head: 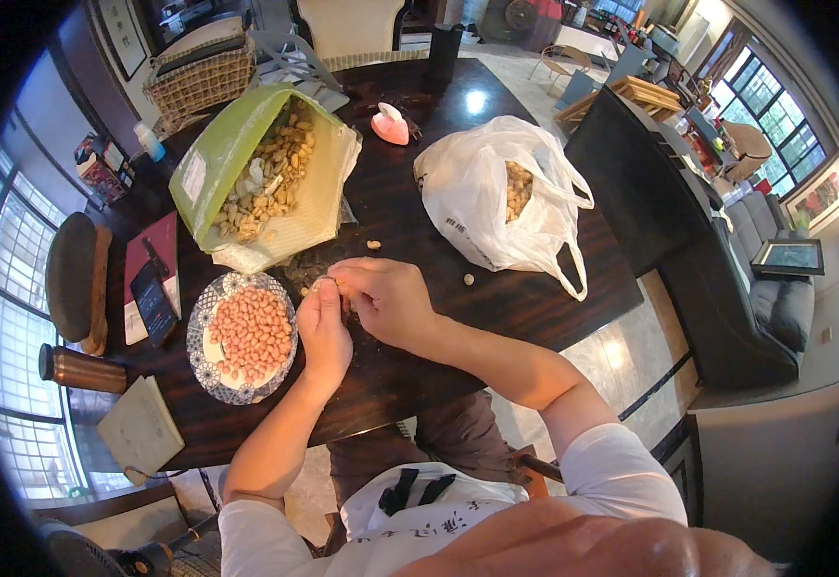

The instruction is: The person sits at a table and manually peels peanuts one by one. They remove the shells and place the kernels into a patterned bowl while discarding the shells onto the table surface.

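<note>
My left hand (pixel 324 335) and my right hand (pixel 390 299) meet at the fingertips over the dark table. Pinched between them is a small peanut (pixel 344 290), mostly hidden by my fingers. Just left of my left hand stands a blue-and-white patterned plate (pixel 206 369) heaped with pink shelled peanuts (pixel 250 332). Beyond my hands a green bag (pixel 235 148) gapes towards me, with empty peanut shells (pixel 268 195) inside. To the right a white plastic bag (pixel 463 195) holds unshelled peanuts (pixel 518 191). Single peanuts lie loose (pixel 373 245) on the tabletop.
A phone (pixel 152 303) rests on a red folder (pixel 138 249) at the left. Near the left edge are a copper-coloured flask (pixel 87 368) and a pale notebook (pixel 142 433). A pink-and-white object (pixel 390 125) and a black cylinder (pixel 445 52) stand towards the far side.
</note>
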The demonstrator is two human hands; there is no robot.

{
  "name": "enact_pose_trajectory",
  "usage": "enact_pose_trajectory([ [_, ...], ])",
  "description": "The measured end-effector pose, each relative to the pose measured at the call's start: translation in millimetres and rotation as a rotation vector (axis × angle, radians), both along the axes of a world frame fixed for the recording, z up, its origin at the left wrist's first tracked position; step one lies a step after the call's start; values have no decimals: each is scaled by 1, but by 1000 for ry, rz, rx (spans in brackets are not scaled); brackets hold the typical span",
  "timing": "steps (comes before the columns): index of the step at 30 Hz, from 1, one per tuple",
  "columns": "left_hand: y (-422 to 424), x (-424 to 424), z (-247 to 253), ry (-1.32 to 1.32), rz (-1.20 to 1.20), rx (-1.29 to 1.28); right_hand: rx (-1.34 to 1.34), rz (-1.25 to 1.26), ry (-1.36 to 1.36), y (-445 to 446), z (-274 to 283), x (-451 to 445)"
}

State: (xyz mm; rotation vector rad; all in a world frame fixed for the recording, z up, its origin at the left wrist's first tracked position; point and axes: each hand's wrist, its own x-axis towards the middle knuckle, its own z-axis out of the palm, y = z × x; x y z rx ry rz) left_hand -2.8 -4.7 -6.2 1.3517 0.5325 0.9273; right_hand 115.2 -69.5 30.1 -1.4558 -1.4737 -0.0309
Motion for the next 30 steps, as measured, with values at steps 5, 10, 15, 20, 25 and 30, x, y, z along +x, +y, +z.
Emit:
enact_pose_trajectory([
  [5, 2, -2, 1, 6, 7, -30, 23, -3, 66, 1, 3, -5],
  [10, -2, -1, 2, -41, 29, -78, 20, 17, 163, 3, -4, -8],
  [15, -4, 0, 1, -55, 55, -149, 43, 6, 231, 8, -7, -13],
  [20, -3, -2, -3, -48, 50, -188, 39, 2, 272, 7, -6, -14],
  [25, -5, 1, -3, -76, 92, -239, 82, 13, 295, 9, -9, -15],
  [30, -1, 0, -7, -71, 53, -248, 106, 21, 332, 11, -12, -14],
])
